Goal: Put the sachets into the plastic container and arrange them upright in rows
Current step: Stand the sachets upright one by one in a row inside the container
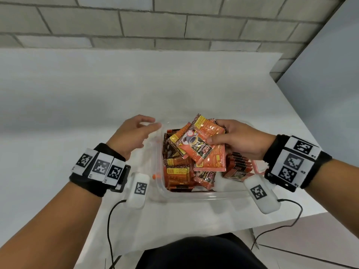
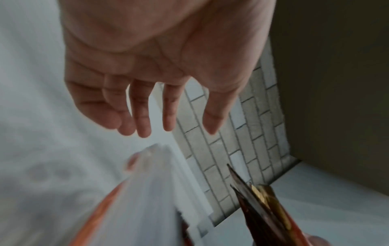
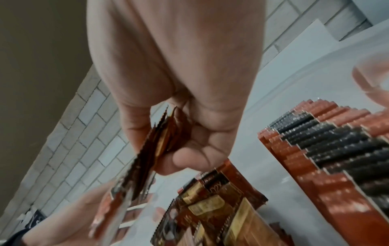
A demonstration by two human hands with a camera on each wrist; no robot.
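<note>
A clear plastic container [image 1: 204, 195] sits on the white table, holding orange and brown coffee sachets. A row of upright sachets [image 1: 238, 166] [image 3: 328, 146] stands along its right side; loose sachets [image 1: 177, 171] [image 3: 212, 208] lie piled on the left. My right hand [image 1: 239, 140] [image 3: 168, 133] grips a fanned bunch of sachets [image 1: 202, 144] [image 3: 147, 154] above the container, thumb on top. My left hand [image 1: 136, 133] [image 2: 147, 103] hovers open at the container's far left corner, fingers spread, holding nothing. In the left wrist view the container's rim [image 2: 168, 183] is blurred below the fingers.
A grey brick wall [image 1: 155, 22] runs behind the table. The table's right edge [image 1: 303, 121] falls away near the container. Cables [image 1: 110, 230] hang from the wrist cameras over the front edge, above my dark lap [image 1: 198, 253].
</note>
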